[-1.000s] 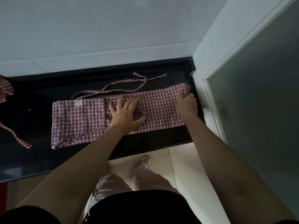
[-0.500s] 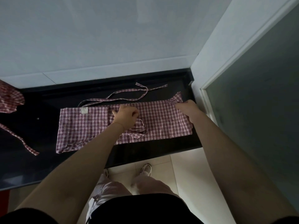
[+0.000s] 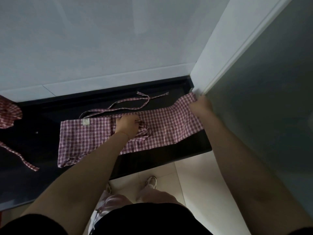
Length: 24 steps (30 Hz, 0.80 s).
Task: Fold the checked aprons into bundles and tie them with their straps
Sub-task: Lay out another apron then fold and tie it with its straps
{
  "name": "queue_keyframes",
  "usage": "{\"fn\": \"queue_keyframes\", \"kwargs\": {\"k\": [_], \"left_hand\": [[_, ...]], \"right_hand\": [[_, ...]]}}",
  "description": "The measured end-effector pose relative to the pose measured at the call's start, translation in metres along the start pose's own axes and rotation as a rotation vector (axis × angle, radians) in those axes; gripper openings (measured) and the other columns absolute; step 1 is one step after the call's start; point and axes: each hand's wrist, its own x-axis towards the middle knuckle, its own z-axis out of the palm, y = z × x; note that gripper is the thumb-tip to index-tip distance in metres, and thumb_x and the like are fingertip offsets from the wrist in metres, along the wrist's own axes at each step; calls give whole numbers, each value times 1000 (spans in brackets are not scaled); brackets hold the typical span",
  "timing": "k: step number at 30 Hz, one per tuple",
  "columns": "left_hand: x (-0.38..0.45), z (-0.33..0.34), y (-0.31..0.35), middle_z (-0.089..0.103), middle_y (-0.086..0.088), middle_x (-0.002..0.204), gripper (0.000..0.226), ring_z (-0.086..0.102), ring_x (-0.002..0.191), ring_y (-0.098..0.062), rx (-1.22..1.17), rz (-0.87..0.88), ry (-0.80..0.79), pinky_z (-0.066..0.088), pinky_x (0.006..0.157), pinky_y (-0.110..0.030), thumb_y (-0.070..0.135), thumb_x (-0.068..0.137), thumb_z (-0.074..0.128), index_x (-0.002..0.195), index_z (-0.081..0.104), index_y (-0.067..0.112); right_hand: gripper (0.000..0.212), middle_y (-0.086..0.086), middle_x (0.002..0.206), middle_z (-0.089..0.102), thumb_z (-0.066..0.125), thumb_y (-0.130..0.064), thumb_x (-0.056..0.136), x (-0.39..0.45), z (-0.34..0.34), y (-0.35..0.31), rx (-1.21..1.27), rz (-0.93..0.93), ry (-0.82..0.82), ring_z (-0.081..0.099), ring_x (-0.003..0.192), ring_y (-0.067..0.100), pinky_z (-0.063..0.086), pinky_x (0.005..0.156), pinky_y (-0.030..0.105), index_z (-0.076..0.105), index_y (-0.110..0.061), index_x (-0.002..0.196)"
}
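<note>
A red-and-white checked apron (image 3: 94,133) lies folded into a long strip across the black counter (image 3: 33,150). Its thin straps (image 3: 128,107) trail in loops behind it toward the wall. My left hand (image 3: 127,124) sits on the strip's middle with fingers curled, gripping bunched cloth and a strap end there. My right hand (image 3: 201,104) pinches the strip's far right corner and lifts it against the white door frame. A white label (image 3: 85,122) shows on the apron's left half.
A second checked apron (image 3: 8,114) lies crumpled at the counter's left edge, one strap (image 3: 20,158) trailing forward. A white tiled wall (image 3: 101,48) backs the counter. A frosted glass door (image 3: 271,99) and its frame close off the right side. My feet stand on pale floor tiles below.
My left hand went from lying flat with spread fingers to curling on the cloth. My right hand took the right end and raised it up and to the right.
</note>
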Motion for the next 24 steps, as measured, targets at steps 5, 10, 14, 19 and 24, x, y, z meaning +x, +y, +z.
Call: {"fn": "queue_keyframes", "kwargs": {"k": [5, 10, 14, 19, 24], "left_hand": [[3, 5, 3, 63, -7, 117, 36, 53, 115, -27, 37, 10, 62, 33, 106, -42, 13, 93, 53, 127, 60, 19], [-16, -6, -10, 53, -6, 123, 30, 45, 118, -28, 27, -1, 274, 40, 100, -46, 25, 87, 66, 116, 64, 19], [-35, -27, -41, 56, -7, 112, 27, 54, 99, -27, -173, -404, 308, 51, 86, -44, 33, 92, 49, 102, 68, 17], [-66, -68, -106, 46, -15, 134, 41, 46, 121, -35, -405, -880, 230, 41, 101, -50, 34, 91, 42, 122, 59, 13], [-80, -89, -171, 63, -16, 117, 36, 55, 93, -23, -685, -793, 67, 51, 90, -40, 21, 95, 51, 125, 60, 4]], "right_hand": [[17, 7, 93, 60, 41, -15, 95, -15, -4, -25, -137, -238, 41, 58, 81, 22, 51, 72, 35, 56, -11, 101], [12, 1, 73, 50, 52, -16, 91, -55, -2, -60, -93, -375, -82, 48, 64, 15, 33, 54, 28, 50, -12, 80], [24, 0, 63, 44, 56, -19, 88, -104, 25, -96, -6, -440, -205, 46, 58, 15, 34, 55, 29, 46, -13, 68], [14, 0, 61, 43, 58, -23, 88, -160, 97, -135, -37, -514, -378, 46, 56, 16, 35, 56, 33, 56, -12, 78], [15, 0, 64, 50, 62, -21, 88, -205, 181, -165, -41, -518, -460, 50, 55, 14, 37, 52, 29, 57, -10, 80]]}}
